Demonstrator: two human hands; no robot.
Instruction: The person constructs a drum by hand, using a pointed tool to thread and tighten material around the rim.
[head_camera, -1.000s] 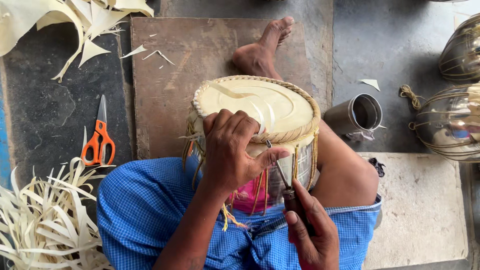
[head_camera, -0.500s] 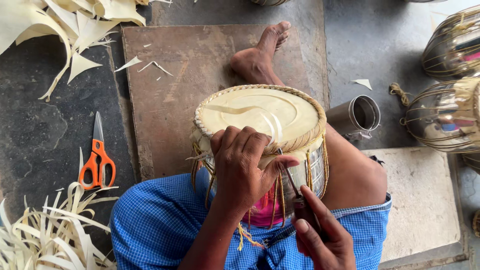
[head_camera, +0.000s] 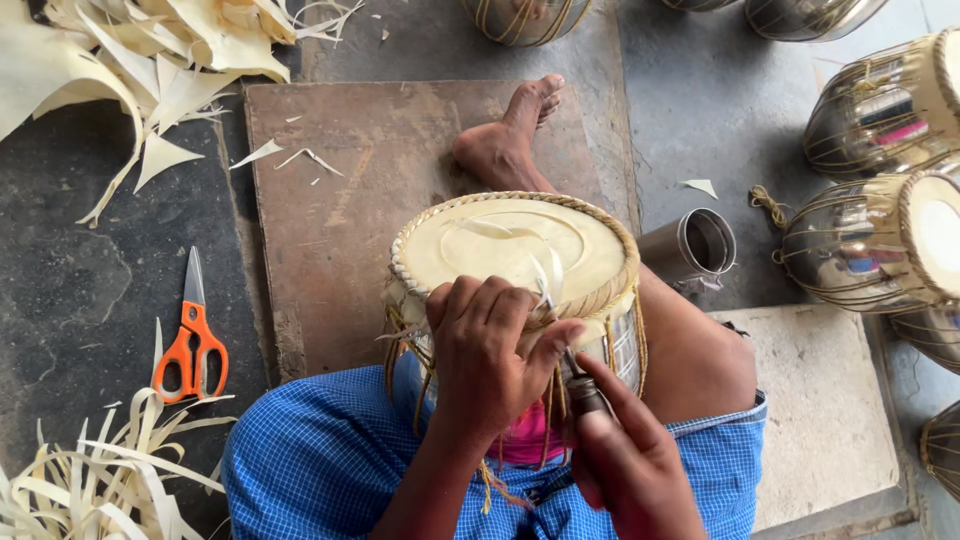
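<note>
The drum (head_camera: 512, 250) sits in the person's lap at the centre of the view, its pale skin head facing up. The left hand (head_camera: 490, 350) lies curled over the rim at 6 o'clock, fingers pressed together on the braided edge. The right hand (head_camera: 625, 460), at 5 o'clock, closes its fingers around a dark-handled awl (head_camera: 583, 388) aimed at the rim; orange-handled scissors (head_camera: 193, 335) lie at 9 o'clock.

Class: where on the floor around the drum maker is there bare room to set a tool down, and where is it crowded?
Free: the brown board between the scissors and the foot; the pale slab right of the knee. Crowded: strip cuttings on the left, finished drums on the right.
</note>
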